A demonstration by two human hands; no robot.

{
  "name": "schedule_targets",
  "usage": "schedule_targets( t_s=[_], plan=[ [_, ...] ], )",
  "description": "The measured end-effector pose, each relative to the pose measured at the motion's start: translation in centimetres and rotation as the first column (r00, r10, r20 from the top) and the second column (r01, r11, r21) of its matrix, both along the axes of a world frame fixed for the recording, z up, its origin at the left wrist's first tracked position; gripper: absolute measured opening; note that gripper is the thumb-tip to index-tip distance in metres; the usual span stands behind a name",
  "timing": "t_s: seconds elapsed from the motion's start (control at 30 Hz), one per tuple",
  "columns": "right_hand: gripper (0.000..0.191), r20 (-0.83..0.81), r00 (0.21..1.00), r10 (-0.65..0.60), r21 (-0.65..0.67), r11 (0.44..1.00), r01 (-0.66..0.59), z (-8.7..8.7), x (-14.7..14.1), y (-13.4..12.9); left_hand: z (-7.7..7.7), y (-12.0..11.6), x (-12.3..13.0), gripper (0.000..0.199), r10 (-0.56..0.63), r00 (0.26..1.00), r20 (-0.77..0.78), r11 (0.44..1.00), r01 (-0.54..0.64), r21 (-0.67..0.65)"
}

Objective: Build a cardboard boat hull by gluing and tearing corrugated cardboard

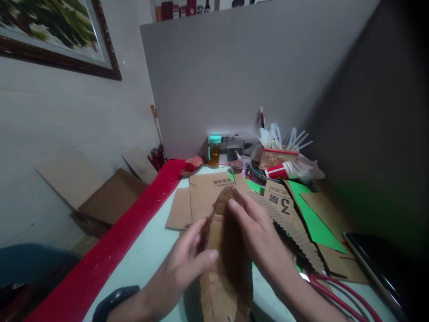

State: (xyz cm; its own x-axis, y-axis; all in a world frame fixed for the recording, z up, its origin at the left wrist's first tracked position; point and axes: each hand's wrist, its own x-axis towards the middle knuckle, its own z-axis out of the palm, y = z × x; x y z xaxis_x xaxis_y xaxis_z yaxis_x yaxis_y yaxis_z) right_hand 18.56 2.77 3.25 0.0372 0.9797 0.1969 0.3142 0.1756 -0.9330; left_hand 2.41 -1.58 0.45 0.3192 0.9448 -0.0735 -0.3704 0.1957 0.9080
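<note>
A long piece of brown cardboard (224, 259), rounded at its far end and creased across, points away from me in the middle of the view. On its left edge is my left hand (187, 257), thumb lying over the top face and the fingers going behind the edge. Near the rounded tip, my right hand (256, 228) grips the right side with its thumb on top; its other fingers are mostly hidden. The cardboard's near end runs out of the bottom of the view. Behind it, flat cardboard sheets (201, 197) with printed characters lie on the table.
Red-handled scissors (335, 290) lie at the right, near a dark tablet-like device (375, 264). Green sheets (318, 219) and a toothed cardboard strip (295, 237) lie nearby. At the back stand a jar (215, 154), a red paper cup (279, 171) and a box of white sticks (279, 158).
</note>
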Motion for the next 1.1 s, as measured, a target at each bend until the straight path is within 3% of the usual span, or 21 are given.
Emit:
schedule_targets(
  t_s=[0.1,0.2,0.33,0.43,0.5,0.57,0.7,0.8,0.9,1.1],
  plan=[
    [0.051,0.023,0.999,-0.025,-0.003,1.0,0.025,-1.0,-0.4,0.3,0.2,-0.2,-0.2,0.054,-0.017,0.995,-0.098,1.0,0.018,0.01],
    [0.043,0.05,0.998,0.029,0.003,1.0,-0.03,-1.2,-0.7,0.2,0.1,-0.2,-0.2,0.059,-0.053,0.996,-0.078,0.999,0.052,-0.006],
    [0.043,0.133,0.985,0.11,0.036,0.993,-0.116,0.3,0.9,0.1,0.1,0.0,-0.4,0.068,0.0,0.999,0.036,0.989,0.006,-0.148],
    [0.042,0.288,0.958,0.009,0.074,0.997,-0.032,1.3,4.1,0.5,0.6,0.3,-0.7,0.073,0.045,0.999,0.031,0.968,-0.036,-0.248],
    [0.032,0.454,0.886,-0.092,0.069,0.995,0.068,1.0,6.5,0.6,1.0,0.5,-0.9,0.072,0.053,0.999,0.01,0.964,-0.048,-0.262],
    [0.028,0.631,0.765,-0.131,0.034,0.989,0.141,0.0,8.5,0.6,1.2,0.6,-1.1,0.072,0.067,0.998,-0.006,0.959,-0.066,-0.275],
    [0.017,0.862,0.504,-0.057,-0.043,0.982,0.184,-2.1,10.2,0.4,1.1,0.9,-1.0,0.073,0.119,0.992,-0.035,0.946,-0.124,-0.301],
    [0.016,0.93,0.364,-0.049,-0.046,0.967,0.249,-2.5,10.5,0.8,1.1,1.1,-0.7,0.067,0.143,0.989,-0.03,0.943,-0.146,-0.3],
    [0.023,0.952,0.302,-0.057,-0.038,0.953,0.3,-2.5,11.0,1.7,1.0,1.4,-0.5,0.062,0.128,0.992,-0.013,0.95,-0.126,-0.286],
    [0.034,0.94,0.337,-0.047,-0.059,0.953,0.297,-3.2,12.2,2.9,-0.9,2.3,-0.8,0.07,0.086,0.995,0.05,0.966,-0.072,-0.248]
  ],
)
